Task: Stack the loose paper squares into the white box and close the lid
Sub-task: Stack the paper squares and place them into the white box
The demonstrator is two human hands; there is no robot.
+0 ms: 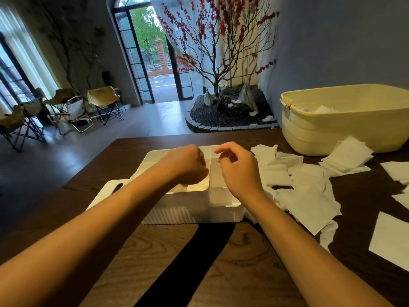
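Observation:
The white box (177, 213) stands open at the middle of the dark wooden table, with white paper showing inside it (218, 191). Its lid (104, 191), with a dark slot, lies flat against the box's left side. My left hand (188, 165) reaches down into the box with its fingers curled under; the fingertips are hidden, so any hold stays unseen. My right hand (239, 169) hovers over the right part of the box, fingers loosely curled, holding nothing that I can see. Loose paper squares (307, 196) lie scattered just right of the box.
A cream plastic tub (345, 120) with paper inside stands at the table's back right. More paper squares (347, 156) lie in front of it, and others (389, 242) near the right edge. Beyond the table are folding chairs and an indoor tree bed.

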